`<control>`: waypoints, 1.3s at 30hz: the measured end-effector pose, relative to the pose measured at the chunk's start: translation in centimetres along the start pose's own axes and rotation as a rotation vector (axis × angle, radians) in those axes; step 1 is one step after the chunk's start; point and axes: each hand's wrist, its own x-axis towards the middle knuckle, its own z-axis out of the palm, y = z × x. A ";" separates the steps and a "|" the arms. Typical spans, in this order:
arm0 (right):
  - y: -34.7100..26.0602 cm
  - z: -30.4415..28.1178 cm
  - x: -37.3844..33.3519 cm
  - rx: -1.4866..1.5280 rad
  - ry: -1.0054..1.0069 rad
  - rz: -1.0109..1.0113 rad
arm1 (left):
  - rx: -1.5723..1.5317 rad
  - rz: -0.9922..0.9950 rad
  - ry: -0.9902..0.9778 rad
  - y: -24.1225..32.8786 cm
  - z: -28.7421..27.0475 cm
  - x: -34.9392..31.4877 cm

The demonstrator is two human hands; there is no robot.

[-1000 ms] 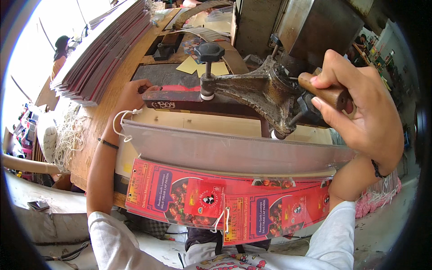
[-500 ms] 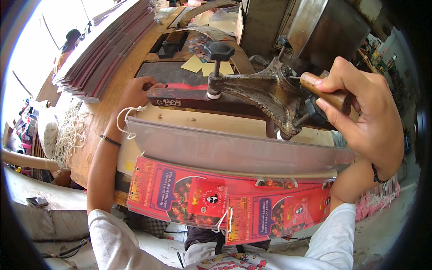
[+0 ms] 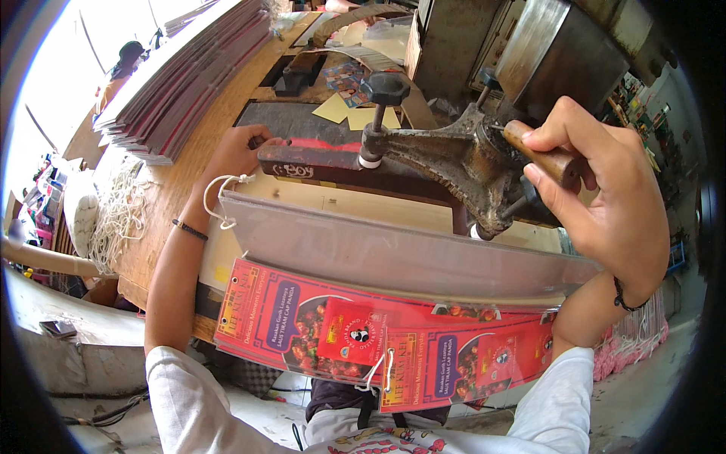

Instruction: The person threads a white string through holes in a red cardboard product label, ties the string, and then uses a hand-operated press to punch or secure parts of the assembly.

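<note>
My right hand is closed round the wooden handle of a dark metal hand press. Beside the left end of the press's long dark bar, my left hand has its fingers curled in; what they grip, if anything, is hidden. Between my arms, a stack of greyish plastic-covered sheets reaches under the bar. White cord loops from its left corner. Red printed hanging cards with food pictures, joined by white string, hang over the near edge toward my lap.
A tall stack of thin boards stands on the wooden table at the left, with a tangle of white string next to it. Yellow paper pieces lie behind the press. Another person is at the far left.
The view has shifted a little, so the press and stack sit slightly further right and lower. Against the press body, my right hand and the handle have moved slightly left. My left hand keeps its place.
</note>
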 end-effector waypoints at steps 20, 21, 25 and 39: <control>0.3 -0.9 -1.2 -0.033 0.028 0.048 | -0.020 0.013 0.006 0.4 0.1 -0.1; 0.2 -0.9 -1.4 -0.036 0.040 0.050 | -0.008 0.022 0.002 0.6 0.1 0.0; -0.5 -1.8 -0.8 -0.102 -0.031 0.081 | 0.024 0.053 0.001 -0.2 -0.4 0.0; 0.8 -2.3 -1.5 -0.032 -0.046 0.112 | 0.009 0.014 -0.043 0.5 -0.2 0.0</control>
